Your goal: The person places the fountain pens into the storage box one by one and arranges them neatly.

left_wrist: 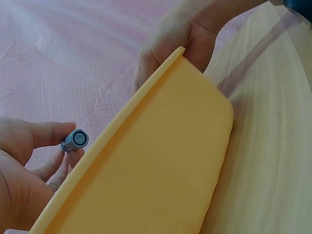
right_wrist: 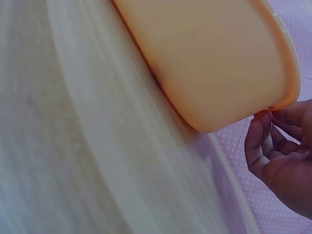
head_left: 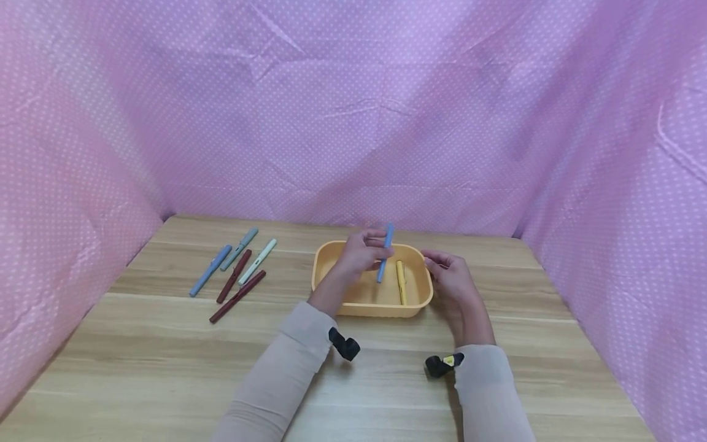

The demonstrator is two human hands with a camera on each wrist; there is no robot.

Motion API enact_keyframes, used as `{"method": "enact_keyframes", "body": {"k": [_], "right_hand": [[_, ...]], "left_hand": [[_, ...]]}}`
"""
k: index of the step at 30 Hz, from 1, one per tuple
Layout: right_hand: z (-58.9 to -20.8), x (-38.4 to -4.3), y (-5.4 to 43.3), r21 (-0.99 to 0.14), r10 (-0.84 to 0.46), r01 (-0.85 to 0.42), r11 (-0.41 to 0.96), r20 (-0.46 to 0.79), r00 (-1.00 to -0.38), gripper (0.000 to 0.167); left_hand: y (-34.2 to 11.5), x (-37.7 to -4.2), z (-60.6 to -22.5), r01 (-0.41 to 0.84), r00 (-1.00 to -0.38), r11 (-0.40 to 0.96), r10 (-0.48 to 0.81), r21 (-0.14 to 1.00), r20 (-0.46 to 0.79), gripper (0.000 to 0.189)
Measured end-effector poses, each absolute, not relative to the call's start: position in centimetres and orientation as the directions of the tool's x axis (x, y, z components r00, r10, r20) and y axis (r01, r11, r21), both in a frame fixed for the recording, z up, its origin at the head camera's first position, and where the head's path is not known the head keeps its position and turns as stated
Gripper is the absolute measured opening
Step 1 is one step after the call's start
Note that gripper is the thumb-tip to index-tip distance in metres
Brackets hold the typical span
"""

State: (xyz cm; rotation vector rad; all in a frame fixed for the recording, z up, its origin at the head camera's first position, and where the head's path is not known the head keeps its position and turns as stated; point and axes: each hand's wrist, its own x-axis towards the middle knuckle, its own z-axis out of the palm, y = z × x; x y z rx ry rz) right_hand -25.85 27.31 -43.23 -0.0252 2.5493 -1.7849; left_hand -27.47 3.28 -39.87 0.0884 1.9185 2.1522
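Left to right: five loose pens (head_left: 234, 273) lie fanned on the worktop (head_left: 166, 368), well left of the tray (head_left: 337, 258), none touching it, so they're out of the risk zone. Left hand (head_left: 358, 255) hovers over the tray's left half with its grip pinched on the blue pen (head_left: 385, 253), thumb and fingers near the upper end, pen tilted, lower tip hanging inside the tray above the floor. The left wrist view shows the pen's butt end (left_wrist: 75, 140) between the fingertips (left_wrist: 46, 134), just outside the tray rim (left_wrist: 122, 122). That's a light pinch high on a smooth barrel: I'd expect the pen could swing or slip, and if let go from this height it may bounce off the floor or clip the rim and roll onto the worktop. The yellow pen (head_left: 400, 282) already lies in the tray's right half, just beside the blue tip; a drop onto it could kick either one out over the low wall. Right hand (head_left: 450, 276) sits at the tray's right edge, fingers loosely curled; the right wrist view shows fingertips (right_wrist: 258, 131) at the rim (right_wrist: 287, 73), grip holding nothing that I can confirm, touching or just short of it. If it isn't really bracing, a knock from the left hand could skid the light tray on the smooth wood
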Motion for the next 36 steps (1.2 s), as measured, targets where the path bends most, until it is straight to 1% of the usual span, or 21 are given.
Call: {"method": "enact_keyframes", "body": {"k": [8,13,19,25,36], "right_hand": [[-43.3,-26.0,27.3,-0.939,-0.034,-0.001,0.344,-0.012,-0.999,0.036],[-43.2,-26.1,27.4,-0.934,-0.042,0.002,0.357,-0.018,-0.999,0.037],[-43.2,-26.1,27.4,-0.941,-0.045,0.006,0.338,-0.022,-0.999,0.038],[-43.1,-26.0,27.3,-0.940,-0.032,0.008,0.340,-0.020,-0.999,0.036],[-43.1,-25.9,27.4,-0.936,-0.034,0.013,0.351,-0.027,-0.999,0.038]], "left_hand": [[4.1,-27.2,-39.8,-0.178,-0.957,-0.090,0.248,0.980,-0.151,0.047],[4.5,-27.0,-40.0,-0.196,-0.953,-0.058,0.245,0.979,-0.176,0.046],[5.0,-26.8,-40.3,-0.206,-0.954,-0.017,0.227,0.978,-0.197,0.047],[5.4,-26.7,-40.6,-0.241,-0.950,0.001,0.202,0.971,-0.236,0.042],[5.6,-26.5,-40.8,-0.290,-0.943,0.114,0.138,0.950,-0.304,0.043]]}}
